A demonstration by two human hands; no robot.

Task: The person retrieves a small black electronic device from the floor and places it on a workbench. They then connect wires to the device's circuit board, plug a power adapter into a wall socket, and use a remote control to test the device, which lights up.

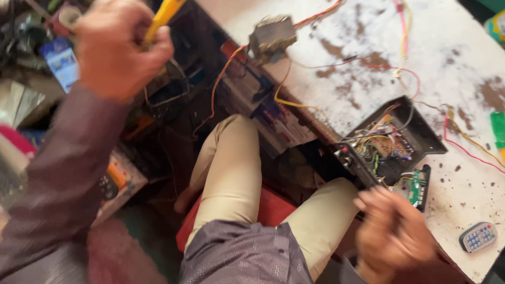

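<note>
Worn white surface (463, 63), stained brown, strewn with loose wires. Open black chassis (392, 142) sits at its edge, just beside the right hand (392, 234), grip indistinct. Left hand (118, 50), well apart, clasps a yellow tool (160, 18).

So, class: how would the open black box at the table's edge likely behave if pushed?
The black box probably slides easily, looking light and shallow. Its loose wires would likely drag the green board along. Sitting at the table edge, it might tip off.
</note>
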